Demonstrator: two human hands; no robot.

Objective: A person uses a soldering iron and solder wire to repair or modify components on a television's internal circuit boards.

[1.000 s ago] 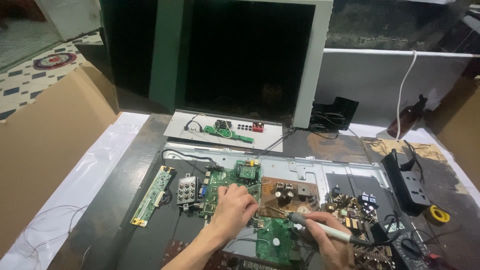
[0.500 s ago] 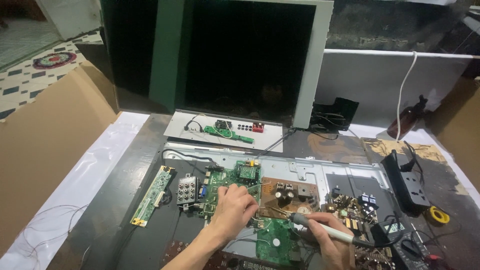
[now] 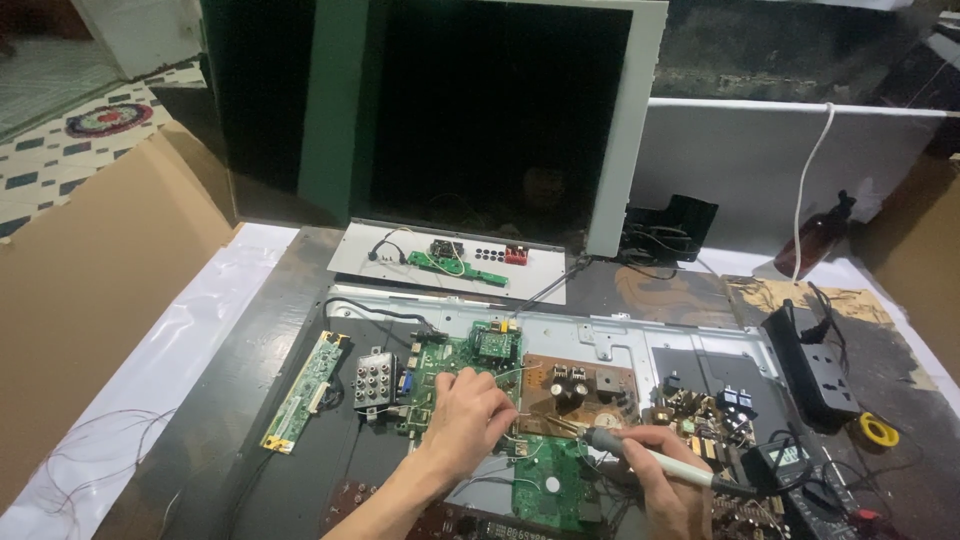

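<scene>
Nearest to me, my right hand is closed in a pen-like grip around a soldering iron, its tip lying close over the edge of the brown circuit board; my left hand is curled, fingertips pinched together and pressing down on the green main board, though I cannot tell what, if anything, it pinches; a smaller green board sits just below, between my two hands; all of these boards rest on a pale metal chassis plate laid flat on the dark bench; to the left of the main board lies a narrow green strip board, apart from the plate; to the right I see a cluster of dark components, then a black power strip and a yellow roll of tape; farther back a white panel carries a small green board and wires; behind it stands a large dark screen in a white frame, upright; a brown bottle stands at the far right, and a cardboard sheet lies on the far left.
</scene>
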